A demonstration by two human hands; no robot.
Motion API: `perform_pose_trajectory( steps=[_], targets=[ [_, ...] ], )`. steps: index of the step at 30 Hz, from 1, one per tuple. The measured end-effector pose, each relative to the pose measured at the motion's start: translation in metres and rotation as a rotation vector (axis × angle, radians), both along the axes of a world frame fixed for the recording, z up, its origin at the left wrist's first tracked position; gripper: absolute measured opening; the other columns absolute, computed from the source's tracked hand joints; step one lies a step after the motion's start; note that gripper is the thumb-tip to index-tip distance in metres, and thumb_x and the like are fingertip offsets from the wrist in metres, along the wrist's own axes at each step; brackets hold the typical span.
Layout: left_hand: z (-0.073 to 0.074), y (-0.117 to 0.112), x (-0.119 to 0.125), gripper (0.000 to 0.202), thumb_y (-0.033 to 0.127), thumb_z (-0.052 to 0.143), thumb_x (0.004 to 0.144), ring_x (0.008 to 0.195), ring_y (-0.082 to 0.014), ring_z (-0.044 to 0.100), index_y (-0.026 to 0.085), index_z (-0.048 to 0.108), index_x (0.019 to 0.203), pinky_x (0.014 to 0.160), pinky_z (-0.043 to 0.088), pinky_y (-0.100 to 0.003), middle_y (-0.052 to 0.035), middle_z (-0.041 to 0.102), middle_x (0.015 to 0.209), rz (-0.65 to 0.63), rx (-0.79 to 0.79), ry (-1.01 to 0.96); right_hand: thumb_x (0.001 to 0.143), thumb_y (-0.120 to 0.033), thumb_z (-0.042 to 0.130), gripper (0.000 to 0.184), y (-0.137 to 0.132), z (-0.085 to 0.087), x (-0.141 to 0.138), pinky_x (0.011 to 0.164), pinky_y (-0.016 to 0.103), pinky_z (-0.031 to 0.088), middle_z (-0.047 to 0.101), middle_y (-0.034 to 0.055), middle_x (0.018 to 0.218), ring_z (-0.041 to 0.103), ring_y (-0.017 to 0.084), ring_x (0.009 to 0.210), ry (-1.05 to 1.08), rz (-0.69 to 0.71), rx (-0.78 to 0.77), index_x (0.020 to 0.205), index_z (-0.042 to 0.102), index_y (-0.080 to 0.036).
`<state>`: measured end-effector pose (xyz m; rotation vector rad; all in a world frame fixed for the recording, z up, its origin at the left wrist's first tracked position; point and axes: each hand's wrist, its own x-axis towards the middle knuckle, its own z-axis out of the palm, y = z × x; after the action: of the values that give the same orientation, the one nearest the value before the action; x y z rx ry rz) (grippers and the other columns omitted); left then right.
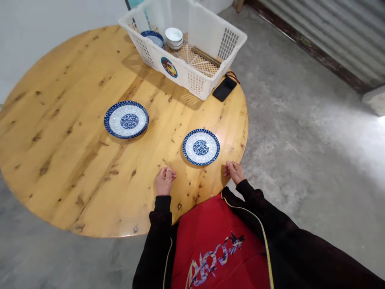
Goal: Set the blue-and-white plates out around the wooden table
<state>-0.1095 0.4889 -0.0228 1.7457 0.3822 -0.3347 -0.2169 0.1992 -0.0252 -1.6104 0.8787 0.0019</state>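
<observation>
A blue-and-white patterned plate (201, 147) lies alone near the table's right edge, just beyond my hands. My left hand (165, 180) rests on the wood a little left of it, fingers curled in, holding nothing I can see. My right hand (234, 171) sits at the table's rim to the plate's lower right, fingers curled too, with nothing visible in them. Neither hand touches the plate. A short stack of matching plates (126, 119) lies further left, toward the middle of the round wooden table (60, 132).
A white plastic basket (195, 76) stands at the far edge, holding blue-patterned dishes (154, 39), white bowls (174, 37) and chopsticks (207, 56). A black phone (224, 88) lies beside it near the rim. Concrete floor surrounds the table; a corrugated wall runs at upper right.
</observation>
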Motion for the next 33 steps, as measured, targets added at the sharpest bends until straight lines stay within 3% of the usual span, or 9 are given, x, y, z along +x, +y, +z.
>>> perform_pose_trajectory(
  steps=[5,10,15,18,26,33],
  targets=[
    [-0.001,0.011,-0.003,0.02,0.038,0.054,0.079,0.054,-0.0114,0.06,0.018,0.057,0.076,0.054,0.05,-0.022,0.0,0.064,0.065,-0.073,-0.026,0.011,0.078,-0.064,0.058,0.047,0.03,-0.004,-0.035,0.035,0.022,0.038,0.059,0.0009,0.054,0.057,0.014,0.04,0.031,-0.081,0.021,0.069,0.054,-0.018],
    [0.0,0.019,-0.002,0.021,0.038,0.054,0.08,0.054,-0.011,0.06,0.018,0.057,0.078,0.055,0.05,-0.022,0.0003,0.063,0.066,-0.156,-0.065,0.028,0.077,-0.065,0.059,0.048,0.048,-0.004,-0.047,0.035,0.021,0.038,0.059,0.001,0.055,0.057,0.013,0.041,0.028,-0.114,0.02,0.069,0.055,-0.017],
    [-0.003,0.04,-0.011,0.022,0.039,0.054,0.081,0.055,-0.0108,0.06,0.018,0.058,0.081,0.056,0.05,-0.022,-0.0002,0.063,0.068,-0.123,-0.051,0.006,0.076,-0.062,0.061,0.046,0.059,-0.001,-0.054,0.035,0.02,0.038,0.059,0.0012,0.054,0.057,0.012,0.041,0.05,-0.101,0.027,0.067,0.054,-0.018],
    [-0.003,0.057,-0.027,0.023,0.04,0.054,0.081,0.055,-0.0111,0.061,0.018,0.057,0.08,0.056,0.051,-0.022,-0.0002,0.064,0.068,-0.079,-0.009,0.003,0.076,-0.059,0.061,0.043,0.059,0.001,-0.04,0.036,0.02,0.039,0.06,0.0012,0.056,0.057,0.012,0.042,0.017,-0.081,0.029,0.068,0.053,-0.018],
    [0.012,0.094,-0.092,0.024,0.04,0.055,0.08,0.054,-0.0108,0.061,0.016,0.059,0.084,0.057,0.053,-0.023,0.0,0.064,0.068,0.087,0.086,-0.015,0.08,-0.048,0.062,0.032,0.054,-0.01,0.05,0.037,0.022,0.041,0.06,-0.001,0.066,0.059,0.014,0.045,-0.144,-0.129,0.039,0.091,0.049,-0.021],
    [0.013,0.108,-0.145,0.024,0.041,0.055,0.079,0.056,-0.0138,0.063,0.017,0.059,0.082,0.056,0.052,-0.025,-0.001,0.065,0.067,0.166,0.148,0.011,0.081,-0.022,0.056,0.014,0.06,-0.018,0.065,0.039,0.024,0.046,0.055,-0.0018,0.06,0.062,0.018,0.05,-0.153,-0.132,0.003,0.083,0.043,-0.024]
  ],
)
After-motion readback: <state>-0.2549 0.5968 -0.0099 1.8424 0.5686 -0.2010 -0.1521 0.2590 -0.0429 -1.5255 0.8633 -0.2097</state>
